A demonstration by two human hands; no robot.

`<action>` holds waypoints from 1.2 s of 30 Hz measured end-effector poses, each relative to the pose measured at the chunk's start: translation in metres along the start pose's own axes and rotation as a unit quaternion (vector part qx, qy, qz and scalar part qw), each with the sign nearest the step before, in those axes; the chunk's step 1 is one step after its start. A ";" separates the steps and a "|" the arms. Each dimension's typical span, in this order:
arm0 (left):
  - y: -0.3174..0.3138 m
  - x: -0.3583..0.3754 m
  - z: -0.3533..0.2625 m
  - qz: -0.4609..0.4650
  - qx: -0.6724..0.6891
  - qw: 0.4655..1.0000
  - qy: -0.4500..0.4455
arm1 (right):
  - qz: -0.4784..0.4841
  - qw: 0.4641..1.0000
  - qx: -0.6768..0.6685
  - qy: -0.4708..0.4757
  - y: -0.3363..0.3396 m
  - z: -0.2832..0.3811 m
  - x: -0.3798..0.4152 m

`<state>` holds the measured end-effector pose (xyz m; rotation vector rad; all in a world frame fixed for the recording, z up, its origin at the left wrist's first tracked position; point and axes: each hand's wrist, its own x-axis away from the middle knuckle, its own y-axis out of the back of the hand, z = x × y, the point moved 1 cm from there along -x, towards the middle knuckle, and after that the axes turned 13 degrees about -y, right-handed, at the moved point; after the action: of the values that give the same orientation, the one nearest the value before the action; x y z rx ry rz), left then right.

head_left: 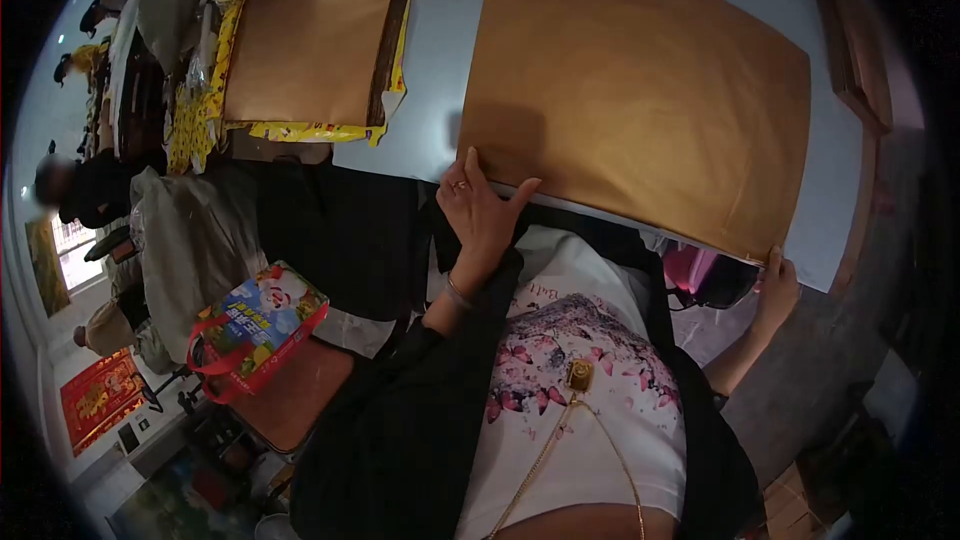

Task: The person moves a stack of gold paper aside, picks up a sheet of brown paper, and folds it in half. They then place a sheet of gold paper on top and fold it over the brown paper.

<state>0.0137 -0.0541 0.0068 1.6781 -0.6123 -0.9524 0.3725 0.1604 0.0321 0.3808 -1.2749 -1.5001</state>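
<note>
A large, smooth brown sheet (640,90), like kraft paper or thin leather, lies flat on a pale blue-grey tabletop (440,50), close to its near edge. My left hand (482,212) rests at the sheet's near left corner. Its index finger stretches onto the sheet, and the thumb is spread along the near edge. At the near right corner, my right hand (778,290) pinches the sheet's edge between thumb and fingers. Part of that grip is hidden below the edge.
Left on the table stands a stack of brown sheets (310,30) over yellow printed wrapping (320,130). More brown boards (855,50) lie at the far right. A colourful gift bag (262,325) sits on a brown seat (290,400) to my left. People are at the far left.
</note>
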 end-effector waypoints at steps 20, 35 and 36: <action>0.002 -0.002 0.009 -0.015 0.007 1.000 -0.016 | -0.277 0.950 0.011 0.141 -0.019 0.040 0.032; 0.002 -0.003 0.009 -0.013 -0.012 1.000 -0.022 | 0.183 0.753 -0.161 0.611 -0.181 0.139 0.182; 0.002 -0.002 0.009 -0.011 -0.012 1.000 -0.020 | 0.178 0.778 -0.147 0.585 -0.173 0.131 0.172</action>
<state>0.0053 -0.0583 0.0084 1.6503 -0.6085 -1.0079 0.1193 0.0534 -0.0017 0.6668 -0.0802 -0.7943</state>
